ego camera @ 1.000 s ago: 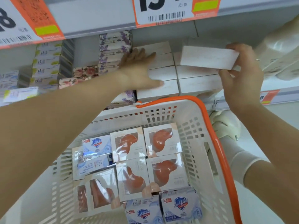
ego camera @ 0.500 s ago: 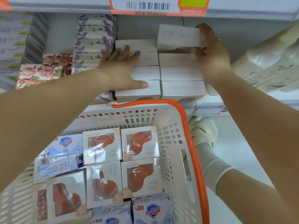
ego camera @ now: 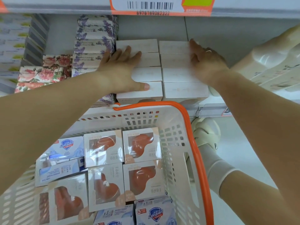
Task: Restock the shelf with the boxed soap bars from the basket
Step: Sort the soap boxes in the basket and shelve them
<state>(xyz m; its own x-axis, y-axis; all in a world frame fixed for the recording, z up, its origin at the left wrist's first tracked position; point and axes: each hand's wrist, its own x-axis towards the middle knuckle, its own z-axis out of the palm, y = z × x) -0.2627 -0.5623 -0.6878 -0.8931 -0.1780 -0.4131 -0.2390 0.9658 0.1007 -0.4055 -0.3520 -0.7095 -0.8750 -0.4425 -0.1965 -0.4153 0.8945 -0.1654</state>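
The white box held up a moment ago now tops the right stack (ego camera: 174, 47), the right hand (ego camera: 206, 62) resting flat-fingered on it and the left hand (ego camera: 121, 70) pressing open against the left stack (ego camera: 146, 73), so another box can come from the basket (ego camera: 186, 120).

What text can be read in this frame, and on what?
"Safeguard": blue box in the basket, and another at its near end.
"hanbolly" (roughly, blurred): lavender bars on the shelf.
Barcode digits on the shelf tag: too blurred to read for sure.
White boxes under the left hand and right hand: print too faint.
Window boxes: small print unreadable.
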